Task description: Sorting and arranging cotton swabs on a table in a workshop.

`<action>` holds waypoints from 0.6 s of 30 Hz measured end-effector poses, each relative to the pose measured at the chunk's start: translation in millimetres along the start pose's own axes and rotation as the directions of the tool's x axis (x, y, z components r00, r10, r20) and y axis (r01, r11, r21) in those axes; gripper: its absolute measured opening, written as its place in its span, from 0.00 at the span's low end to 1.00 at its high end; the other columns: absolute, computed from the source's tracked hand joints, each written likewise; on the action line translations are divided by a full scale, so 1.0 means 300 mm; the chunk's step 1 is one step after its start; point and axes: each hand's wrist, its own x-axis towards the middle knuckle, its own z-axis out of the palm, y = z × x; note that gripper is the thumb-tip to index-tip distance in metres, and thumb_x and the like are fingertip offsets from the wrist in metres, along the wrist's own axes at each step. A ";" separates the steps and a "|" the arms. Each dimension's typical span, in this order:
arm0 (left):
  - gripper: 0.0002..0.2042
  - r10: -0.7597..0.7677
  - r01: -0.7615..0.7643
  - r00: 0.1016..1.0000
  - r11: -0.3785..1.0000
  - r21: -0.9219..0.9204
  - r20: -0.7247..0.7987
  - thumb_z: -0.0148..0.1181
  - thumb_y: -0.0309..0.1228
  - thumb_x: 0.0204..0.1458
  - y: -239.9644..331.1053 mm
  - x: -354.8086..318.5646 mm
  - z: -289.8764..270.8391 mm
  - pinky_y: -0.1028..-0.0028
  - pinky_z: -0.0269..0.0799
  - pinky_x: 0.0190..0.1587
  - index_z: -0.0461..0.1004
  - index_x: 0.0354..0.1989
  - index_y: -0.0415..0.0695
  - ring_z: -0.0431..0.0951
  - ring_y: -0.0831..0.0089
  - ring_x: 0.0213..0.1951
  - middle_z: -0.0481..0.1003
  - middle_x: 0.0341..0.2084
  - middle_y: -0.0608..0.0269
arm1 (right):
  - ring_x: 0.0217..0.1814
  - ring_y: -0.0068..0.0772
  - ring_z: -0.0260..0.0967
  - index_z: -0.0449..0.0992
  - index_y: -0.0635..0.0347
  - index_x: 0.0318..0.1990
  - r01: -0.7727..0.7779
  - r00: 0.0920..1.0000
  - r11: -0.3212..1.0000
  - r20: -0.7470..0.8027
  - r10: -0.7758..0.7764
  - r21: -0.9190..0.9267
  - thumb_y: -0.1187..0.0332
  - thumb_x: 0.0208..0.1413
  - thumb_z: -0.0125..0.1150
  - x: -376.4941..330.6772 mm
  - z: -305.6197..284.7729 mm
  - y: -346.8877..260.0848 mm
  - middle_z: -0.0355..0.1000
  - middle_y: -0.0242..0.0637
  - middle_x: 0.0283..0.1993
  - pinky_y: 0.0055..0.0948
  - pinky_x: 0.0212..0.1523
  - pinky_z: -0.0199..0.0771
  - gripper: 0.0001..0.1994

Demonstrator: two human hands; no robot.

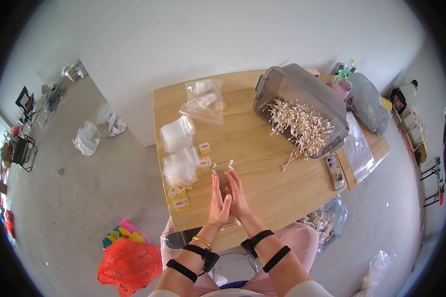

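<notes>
A row of cotton swabs (pixel 223 167) lies on the wooden table (pixel 262 188) near its front edge, the white tips showing beyond my fingertips and again by my wrists. My left hand (pixel 220 202) stands on edge against the left part of the row, its fingers stretched straight. Laid over the right part is my right hand (pixel 238 196), fingers extended and flat. The two hands nearly meet, and their palms hide the middle of the swabs. Small yellow-and-white cards (pixel 179 202) sit just left of my left hand.
A grey plastic bin (pixel 343 116) tipped toward me holds loose cotton swabs (pixel 302 121). Clear plastic bags (pixel 178 134) lie along the table's left side. A phone (pixel 335 172) rests at the right edge. On the floor are a red bag (pixel 129 265) and a bag of small packs (pixel 324 222).
</notes>
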 end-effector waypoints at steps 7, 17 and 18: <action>0.40 0.011 -0.009 0.992 1.000 0.018 -0.128 0.42 0.53 0.65 -0.008 0.098 -0.039 0.60 0.35 0.74 0.37 0.74 0.35 0.37 0.54 0.76 0.38 0.75 0.43 | 0.74 0.57 0.51 0.61 0.59 0.68 -0.066 0.986 0.997 -0.149 0.069 0.027 0.75 0.64 0.44 0.080 -0.063 0.043 0.51 0.53 0.73 0.43 0.70 0.59 0.24; 0.40 0.055 -0.050 0.997 0.995 0.088 -0.057 0.43 0.52 0.65 -0.073 0.158 -0.003 0.58 0.37 0.74 0.38 0.74 0.35 0.37 0.49 0.76 0.38 0.74 0.39 | 0.75 0.56 0.49 0.60 0.58 0.69 -0.091 0.988 0.993 -0.117 0.100 0.079 0.75 0.62 0.46 0.199 -0.019 0.040 0.50 0.52 0.73 0.42 0.71 0.58 0.26; 0.40 0.051 -0.049 0.998 0.995 0.090 -0.021 0.43 0.52 0.65 -0.072 0.168 0.002 0.58 0.37 0.74 0.38 0.74 0.35 0.37 0.48 0.76 0.38 0.74 0.39 | 0.75 0.56 0.49 0.60 0.58 0.69 -0.055 0.993 0.998 -0.101 0.059 0.034 0.75 0.61 0.47 0.207 -0.017 0.045 0.49 0.51 0.74 0.41 0.71 0.58 0.26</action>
